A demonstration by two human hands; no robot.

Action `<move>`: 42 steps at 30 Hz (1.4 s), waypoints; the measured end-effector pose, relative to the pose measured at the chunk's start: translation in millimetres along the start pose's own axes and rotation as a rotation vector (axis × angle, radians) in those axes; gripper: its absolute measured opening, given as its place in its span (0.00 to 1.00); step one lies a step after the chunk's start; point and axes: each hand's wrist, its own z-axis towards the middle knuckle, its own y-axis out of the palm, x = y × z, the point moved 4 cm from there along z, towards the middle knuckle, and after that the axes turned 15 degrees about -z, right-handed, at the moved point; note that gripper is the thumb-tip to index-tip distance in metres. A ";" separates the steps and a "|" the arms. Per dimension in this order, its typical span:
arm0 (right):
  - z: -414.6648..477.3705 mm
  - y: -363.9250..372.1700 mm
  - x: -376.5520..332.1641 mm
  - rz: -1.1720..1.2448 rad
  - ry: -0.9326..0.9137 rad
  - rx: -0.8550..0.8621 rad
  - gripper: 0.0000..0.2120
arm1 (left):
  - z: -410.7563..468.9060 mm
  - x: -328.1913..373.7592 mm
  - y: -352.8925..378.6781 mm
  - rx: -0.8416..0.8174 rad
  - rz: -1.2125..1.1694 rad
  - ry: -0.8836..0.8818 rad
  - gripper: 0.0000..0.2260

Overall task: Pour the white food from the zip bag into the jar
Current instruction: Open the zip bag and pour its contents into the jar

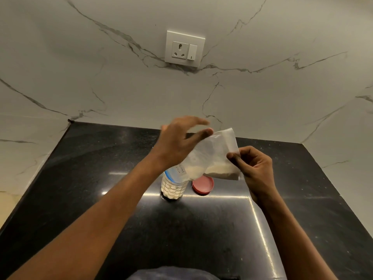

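The right hand point(256, 168) pinches the bag point(214, 156), tipped over the jar point(173, 186). The left hand point(179, 142) is spread above it. A red lid point(202, 184) lies beside the jar, near the worktop's point(101, 178) back edge.

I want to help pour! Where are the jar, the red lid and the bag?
jar point(173, 189): head view, on its clear lower wall.
red lid point(202, 185): head view, on its flat top.
zip bag point(214, 156): head view, on its clear middle.
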 end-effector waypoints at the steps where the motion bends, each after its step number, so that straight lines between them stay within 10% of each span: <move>1: 0.3 0.7 -0.3 0.009 0.004 0.002 0.08 | -12.2 -7.2 -12.1 0.144 -0.031 0.007 0.22; 5: 1.1 3.0 0.2 0.032 -0.001 0.027 0.10 | -86.8 -59.3 -32.9 0.575 -0.371 -0.292 0.21; 9: 3.3 6.8 0.0 0.039 0.004 0.049 0.10 | -113.8 -95.7 0.2 0.348 -0.628 -0.546 0.15; 42: 19.1 -15.2 -30.2 0.012 -0.100 0.053 0.04 | -79.6 -102.6 -6.5 0.384 -0.728 -0.357 0.07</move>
